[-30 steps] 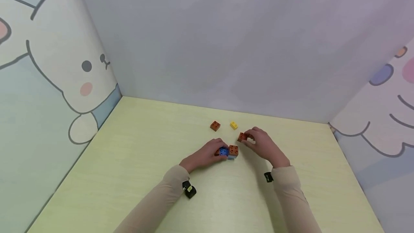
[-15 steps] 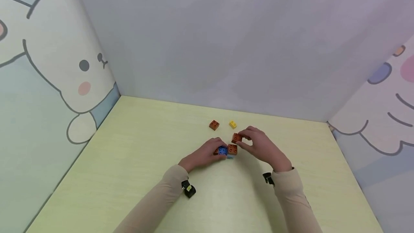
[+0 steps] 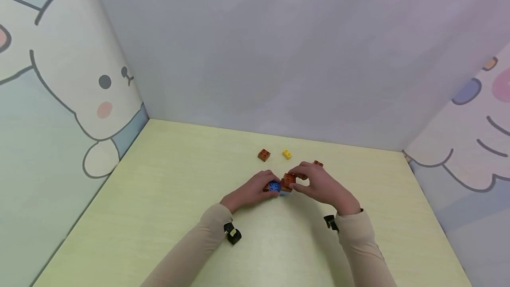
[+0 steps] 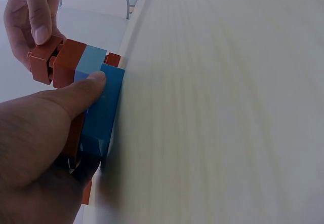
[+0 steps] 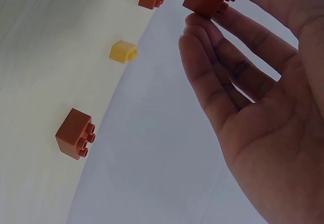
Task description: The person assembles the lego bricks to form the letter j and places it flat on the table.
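Observation:
My left hand [image 3: 255,189] grips a low build of toy bricks on the table, its thumb [image 4: 93,82] lying along a long blue brick [image 4: 104,107]. A light blue brick [image 4: 91,61] sits on the blue one's far end, with a reddish-brown brick [image 4: 70,62] on top of that. Between thumb and fingers, my right hand [image 3: 320,187] pinches another reddish-brown brick [image 4: 43,62]. This one is right at the studs of the brown brick on the build, slightly tilted, with a narrow gap showing. Part of the build is hidden behind my left hand.
Beyond the hands lie a loose reddish-brown brick [image 3: 264,154] and a small yellow brick [image 3: 287,154]. One more reddish-brown brick [image 3: 318,163] lies partly behind my right hand. The pale table [image 3: 191,154] meets a grey back wall [image 3: 255,79].
My right hand has brought its reddish-brown brick left and over the brown brick on the build. Another brown brick has come into sight behind that hand. My left hand keeps its hold.

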Motion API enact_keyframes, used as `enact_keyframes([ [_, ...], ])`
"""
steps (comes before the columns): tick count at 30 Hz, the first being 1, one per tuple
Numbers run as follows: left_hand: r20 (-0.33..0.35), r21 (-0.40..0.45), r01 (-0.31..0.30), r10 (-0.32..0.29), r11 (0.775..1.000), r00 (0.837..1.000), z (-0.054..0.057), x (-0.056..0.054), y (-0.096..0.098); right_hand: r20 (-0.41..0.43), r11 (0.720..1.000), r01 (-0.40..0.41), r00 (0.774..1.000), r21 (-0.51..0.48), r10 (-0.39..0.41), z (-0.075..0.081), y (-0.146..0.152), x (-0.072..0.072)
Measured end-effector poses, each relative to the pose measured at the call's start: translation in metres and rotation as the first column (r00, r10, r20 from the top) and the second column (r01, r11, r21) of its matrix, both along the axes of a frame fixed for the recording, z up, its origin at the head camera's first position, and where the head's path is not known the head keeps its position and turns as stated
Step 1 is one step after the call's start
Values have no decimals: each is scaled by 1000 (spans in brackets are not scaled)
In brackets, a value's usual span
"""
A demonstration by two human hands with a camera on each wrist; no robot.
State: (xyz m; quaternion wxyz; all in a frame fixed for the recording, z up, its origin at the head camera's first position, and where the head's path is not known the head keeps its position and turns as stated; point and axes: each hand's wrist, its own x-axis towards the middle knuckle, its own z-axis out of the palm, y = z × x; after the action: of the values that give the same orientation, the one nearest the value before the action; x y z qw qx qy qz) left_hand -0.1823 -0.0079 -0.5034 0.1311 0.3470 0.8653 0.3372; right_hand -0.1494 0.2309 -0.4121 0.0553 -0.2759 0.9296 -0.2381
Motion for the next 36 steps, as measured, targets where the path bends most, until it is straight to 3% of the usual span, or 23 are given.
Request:
enact_keyframes([
  [15,-26,12,11,-11,1000,1000,-1,0,0,25,1000,-1,1000,-16,1,-1,-3,1],
  [27,-38,25,13,-12,1000,999,1,-3,0,16,1000,-5,1000,16,5,7,-6,-1],
  [36,-46,19,22,-21,1000,999,-2,-4,-2,8,1000,-10,1000,16,10,3,-8,-1],
])
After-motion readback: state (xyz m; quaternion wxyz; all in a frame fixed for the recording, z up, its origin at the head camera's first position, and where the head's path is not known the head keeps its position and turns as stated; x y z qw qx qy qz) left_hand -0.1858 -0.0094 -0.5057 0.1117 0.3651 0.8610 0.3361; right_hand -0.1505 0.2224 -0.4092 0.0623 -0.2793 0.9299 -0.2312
